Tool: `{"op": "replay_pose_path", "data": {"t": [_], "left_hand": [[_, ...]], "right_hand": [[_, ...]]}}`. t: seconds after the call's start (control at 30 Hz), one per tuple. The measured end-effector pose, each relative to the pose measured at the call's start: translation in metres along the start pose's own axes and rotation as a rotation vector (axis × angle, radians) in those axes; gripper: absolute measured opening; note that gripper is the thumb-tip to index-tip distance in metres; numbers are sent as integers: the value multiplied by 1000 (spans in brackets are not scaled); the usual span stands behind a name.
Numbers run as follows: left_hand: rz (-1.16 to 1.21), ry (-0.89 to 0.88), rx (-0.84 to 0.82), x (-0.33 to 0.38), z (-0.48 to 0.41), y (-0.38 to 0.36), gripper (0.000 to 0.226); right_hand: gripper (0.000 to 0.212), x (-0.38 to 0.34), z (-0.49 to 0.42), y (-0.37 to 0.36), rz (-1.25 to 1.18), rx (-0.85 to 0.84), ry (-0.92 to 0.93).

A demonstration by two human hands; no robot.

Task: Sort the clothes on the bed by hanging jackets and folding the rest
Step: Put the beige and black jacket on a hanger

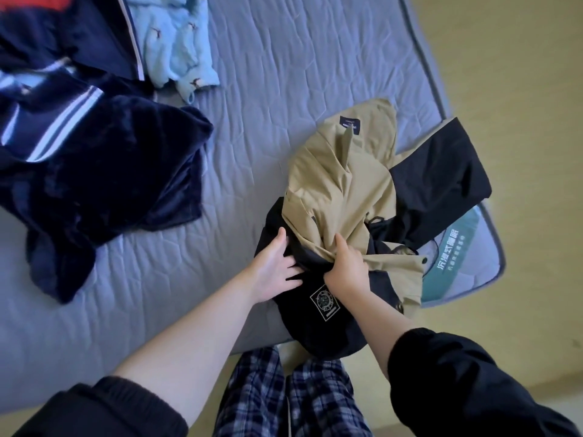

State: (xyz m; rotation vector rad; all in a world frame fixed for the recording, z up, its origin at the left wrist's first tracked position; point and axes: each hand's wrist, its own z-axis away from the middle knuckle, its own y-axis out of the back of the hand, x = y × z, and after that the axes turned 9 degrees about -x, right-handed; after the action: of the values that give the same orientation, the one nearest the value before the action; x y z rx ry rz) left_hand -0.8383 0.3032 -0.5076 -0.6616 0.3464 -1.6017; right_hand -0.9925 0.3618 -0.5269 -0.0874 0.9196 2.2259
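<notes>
A khaki and black jacket (353, 171) lies crumpled at the near right corner of the bed (258, 89), its black part with a square logo hanging over the edge. My right hand (345, 269) grips a bunch of the khaki fabric near the jacket's middle. My left hand (274, 269) lies on the black fabric just to the left, fingers spread and reaching under a fold. A dark navy plush garment (104, 181) sprawls at the left. A pale blue printed garment (176, 42) lies at the far side.
More dark clothes with white stripes and a red patch (47, 52) are piled at the far left. The grey quilted mattress shows a teal label (454, 247) at its right corner. A beige floor (520, 121) runs along the right. My plaid trousers (290, 395) stand against the bed's near edge.
</notes>
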Motion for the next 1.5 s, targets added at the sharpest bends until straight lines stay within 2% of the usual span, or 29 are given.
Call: {"op": "replay_pose_path", "data": {"t": [0.1,0.13,0.2,0.3,0.4,0.47,0.57,0.67,0.83,1.0,1.13,1.23,1.33,1.5], "left_hand": [[-131,9,-3,2,5,-10,58],[-193,-4,31,2,5,-15,57],[-466,-60,139,2,10,-27,75],[-1092,-265,311,6,26,-45,99],[-1526,-448,355,20,53,-55,117],[-1757,-503,356,32,75,-64,122],[-1926,-551,392,47,110,-86,127],[-1889,-612,453,57,144,-113,134],[-1636,-784,585,58,237,-143,136],[-1414,-1010,695,45,348,-130,113],[-1262,-1138,777,24,442,-97,98],[-1242,-1172,924,0,509,-52,109],[-1236,-1126,1069,-29,570,3,118],[-1271,-1123,1298,-72,673,88,117]], "right_hand": [[31,3,7,12,-82,70,34],[24,2,11,16,-106,78,42],[21,-2,21,28,-162,89,67],[20,-16,40,59,-236,94,114],[33,-27,62,100,-212,109,182],[36,-35,80,128,-201,93,239],[30,-55,111,170,-104,62,339],[20,-87,144,204,19,64,389],[24,-156,219,232,69,64,531],[28,-237,299,223,188,70,707],[28,-313,367,187,320,107,857],[25,-375,411,145,392,141,946],[17,-438,453,94,488,122,1017],[15,-533,512,8,598,8,1144]]}}
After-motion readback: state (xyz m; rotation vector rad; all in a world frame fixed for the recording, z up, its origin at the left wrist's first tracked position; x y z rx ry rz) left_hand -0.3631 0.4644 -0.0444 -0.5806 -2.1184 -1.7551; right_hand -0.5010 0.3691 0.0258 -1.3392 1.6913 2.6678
